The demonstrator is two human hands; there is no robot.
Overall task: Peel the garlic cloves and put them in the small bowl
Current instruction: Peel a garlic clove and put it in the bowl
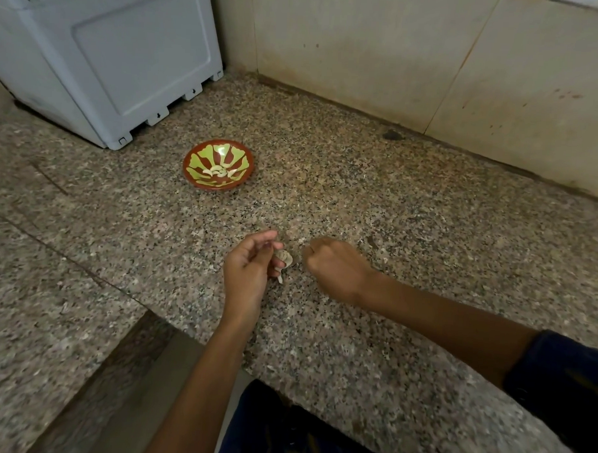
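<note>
Near the counter (360, 201) edge, the left hand (246, 270) pinches the garlic (283, 259). Right hand (335, 267) is curled; I cannot tell if it holds something. A peeled clove may slip before reaching the far bowl (219, 164).

The right hand (337, 267) turns its knuckles to the camera so whatever its curled fingers enclose stays hidden, the left hand (249, 265) covers part of the garlic (284, 260), and the white appliance (103, 53) is cut off at the frame's upper left.
</note>
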